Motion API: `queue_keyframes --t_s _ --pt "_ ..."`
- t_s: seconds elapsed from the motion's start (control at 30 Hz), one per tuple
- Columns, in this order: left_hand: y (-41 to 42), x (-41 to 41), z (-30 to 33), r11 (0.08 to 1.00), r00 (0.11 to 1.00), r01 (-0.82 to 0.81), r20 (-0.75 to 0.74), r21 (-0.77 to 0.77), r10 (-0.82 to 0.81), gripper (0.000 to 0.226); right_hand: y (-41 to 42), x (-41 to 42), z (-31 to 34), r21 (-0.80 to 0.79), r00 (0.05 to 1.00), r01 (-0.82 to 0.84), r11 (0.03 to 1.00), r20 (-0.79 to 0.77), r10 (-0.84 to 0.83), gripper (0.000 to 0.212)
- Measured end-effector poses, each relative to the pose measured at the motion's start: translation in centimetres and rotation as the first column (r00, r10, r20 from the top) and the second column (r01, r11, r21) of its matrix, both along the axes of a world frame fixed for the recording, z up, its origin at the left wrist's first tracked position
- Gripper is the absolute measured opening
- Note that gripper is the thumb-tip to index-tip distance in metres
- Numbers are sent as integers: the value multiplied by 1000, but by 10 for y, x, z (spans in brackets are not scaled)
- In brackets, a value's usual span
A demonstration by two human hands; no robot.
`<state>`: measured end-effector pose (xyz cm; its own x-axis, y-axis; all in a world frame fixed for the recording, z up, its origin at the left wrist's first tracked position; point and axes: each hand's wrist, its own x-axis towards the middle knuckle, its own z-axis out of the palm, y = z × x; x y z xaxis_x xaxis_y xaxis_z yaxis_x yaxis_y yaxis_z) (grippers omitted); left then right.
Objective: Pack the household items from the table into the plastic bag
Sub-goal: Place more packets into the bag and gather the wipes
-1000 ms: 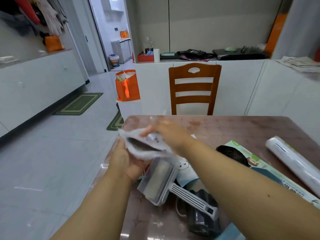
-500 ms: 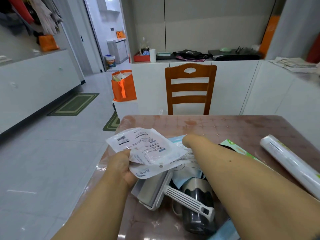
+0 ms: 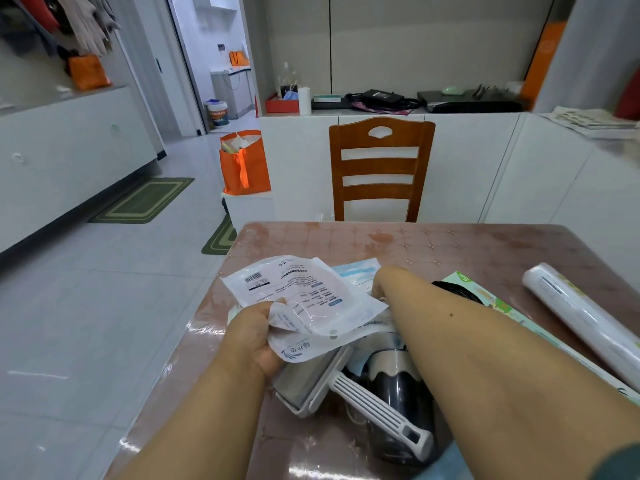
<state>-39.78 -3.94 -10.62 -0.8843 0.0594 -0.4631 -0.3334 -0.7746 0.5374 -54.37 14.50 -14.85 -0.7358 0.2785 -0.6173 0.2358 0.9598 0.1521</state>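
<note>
My left hand grips the flat white plastic bag above the table's left edge.
My right hand has dropped behind the bag, fingers hidden; the items remain unpacked on the table.

A barcode label and rows of print too small to read cover the white packet. A blue logo with upside-down characters marks the plastic bag. The green box shows "5m", inverted.
</note>
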Motion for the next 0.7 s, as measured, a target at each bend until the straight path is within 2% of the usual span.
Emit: queue_keyframes --t_s 0.17,0.23,0.27,0.33,0.37,0.4,0.5,0.6,0.63,0.67,0.7 --pt "1 6 2 1000 999 -23 -43 3 23 36 2 14 19 -155 989 60 986 -126 -80 49" --pt "2 6 0 999 998 -36 -52 10 36 35 2 12 22 -214 971 82 973 -205 -127 38" --pt "2 7 0 999 998 -38 -57 9 39 36 2 12 26 -307 933 146 940 -274 -234 27" --pt "3 7 -1 1000 997 -30 -73 6 30 39 1 11 40 -497 804 201 844 -408 -432 15" --pt "4 8 0 1000 996 -20 -84 6 21 38 1 11 52 -568 725 180 803 -476 -498 19" --pt "4 9 1 1000 996 -14 -91 5 14 37 1 13 66 -583 651 123 803 -563 -509 23" --pt "5 11 11 1000 993 -11 -114 -15 9 35 1 37 125 -470 420 -134 872 -824 -379 27" --pt "6 15 28 999 994 6 -110 -46 -11 34 12 61 174 -450 164 -249 858 -892 -420 16" --pt "7 17 35 999 993 22 -118 -49 -28 34 17 67 189 -472 112 -271 839 -881 -459 13" --pt "6 19 40 998 991 37 -129 -58 -44 34 23 71 203 -498 111 -290 817 -865 -489 12" --pt "7 23 47 997 990 58 -127 -59 -65 37 28 75 216 -538 161 -308 785 -842 -514 10"
